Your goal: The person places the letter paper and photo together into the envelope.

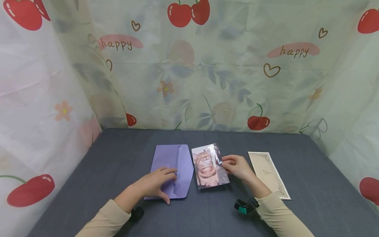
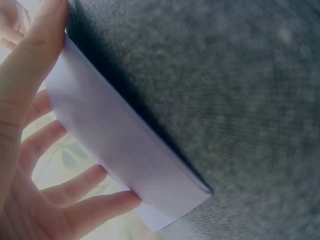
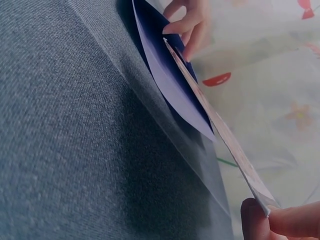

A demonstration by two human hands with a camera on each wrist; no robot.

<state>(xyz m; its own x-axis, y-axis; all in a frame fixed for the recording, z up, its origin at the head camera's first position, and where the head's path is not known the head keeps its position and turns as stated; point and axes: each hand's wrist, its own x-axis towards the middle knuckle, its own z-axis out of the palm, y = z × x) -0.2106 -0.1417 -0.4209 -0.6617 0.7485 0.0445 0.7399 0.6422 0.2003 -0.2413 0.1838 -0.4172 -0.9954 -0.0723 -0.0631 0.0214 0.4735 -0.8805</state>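
Note:
A purple envelope [image 1: 164,155] lies on the dark table with its flap [image 1: 185,164] folded out to the right. My left hand [image 1: 156,183] rests over it with the fingers spread, fingertips by the flap fold and thumb at the near edge. In the left wrist view the fingertips touch the pale face of the envelope [image 2: 110,130]. My right hand [image 1: 239,167] pinches the right edge of a cat picture card [image 1: 206,167] between thumb and fingers. This glossy card is raised and tilted, its left edge just beside the flap.
To the right, a beige card [image 1: 264,169] with ornate corners lies flat, partly behind the right forearm. The dark cloth-covered table [image 1: 207,217] is enclosed by patterned curtains [image 1: 195,82] at the back and both sides. Each wrist wears a black strap [image 1: 250,204].

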